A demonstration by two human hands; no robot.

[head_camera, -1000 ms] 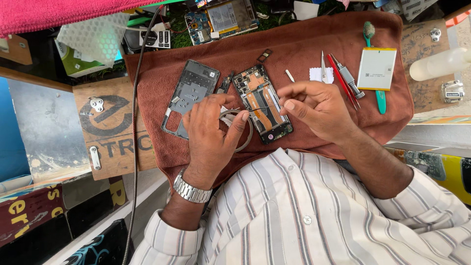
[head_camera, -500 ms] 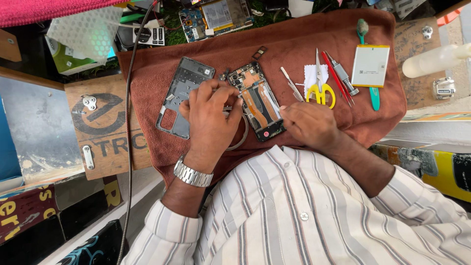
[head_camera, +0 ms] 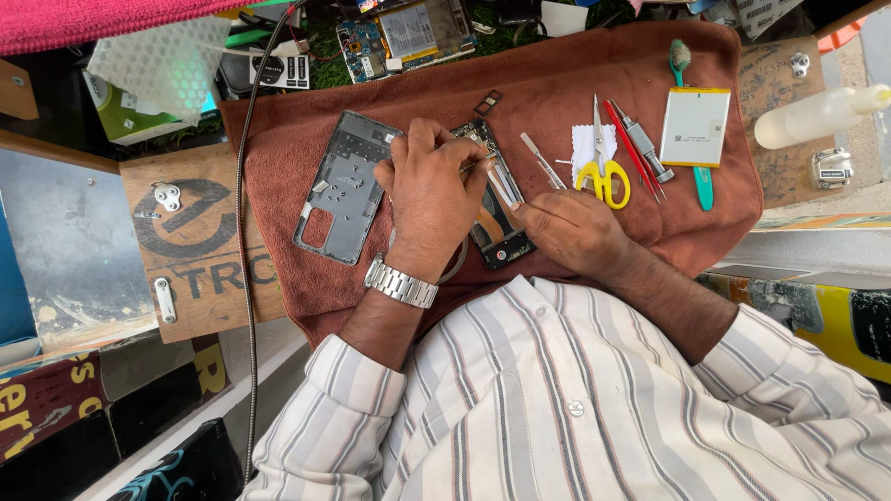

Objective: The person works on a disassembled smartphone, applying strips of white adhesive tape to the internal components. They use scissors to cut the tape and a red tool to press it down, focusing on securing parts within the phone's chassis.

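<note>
With the left hand [head_camera: 429, 199] pinched on a thin tool [head_camera: 482, 168] and the right hand [head_camera: 575, 232] lying flat, steadying the opened phone [head_camera: 501, 243], a slip could gouge its board.

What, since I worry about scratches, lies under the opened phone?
A brown towel lies under the opened phone, showing around its edges. The left hand and right hand cover much of it, so anything tucked beneath is hidden.

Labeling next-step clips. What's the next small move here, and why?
Probably ease the thin tool in the left hand slightly deeper into the open phone. Its tip already rests on the phone's insides, the right hand pins the phone's edge to the brown towel, and the back cover lies aside.
</note>
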